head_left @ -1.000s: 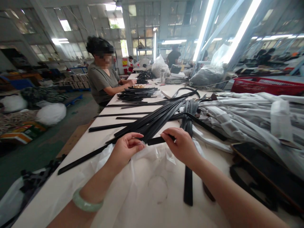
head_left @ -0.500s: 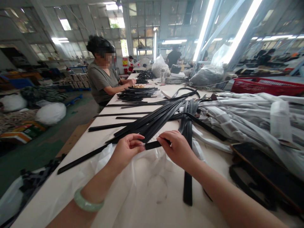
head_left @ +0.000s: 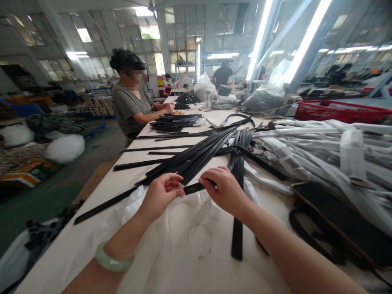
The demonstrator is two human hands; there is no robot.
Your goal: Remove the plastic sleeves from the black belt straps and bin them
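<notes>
A short length of black strap point(head_left: 193, 188) is stretched between my hands, above the table. My left hand point(head_left: 165, 191) pinches its left end between thumb and fingers; whether thin clear plastic is caught in that pinch too, I cannot make out. Closed around the strap further right is my right hand point(head_left: 221, 188), which hides the rest of that piece. Translucent plastic film point(head_left: 174, 216) lies under and in front of both hands. Just beyond them fans a bundle of long black straps point(head_left: 202, 153). Another black strap point(head_left: 237, 241) runs under my right wrist toward me.
White-wrapped straps point(head_left: 306, 143) are heaped at right, beside a dark flat object point(head_left: 339, 220) and a red basket point(head_left: 337, 112). Single black straps point(head_left: 104, 206) reach the left table edge. A co-worker point(head_left: 130, 98) sits farther along that edge, near shorter black strips point(head_left: 176, 121).
My hands keep nearly the same pose and grip on the strap. The view has shifted slightly, so the table's contents at right appear a little further left.
</notes>
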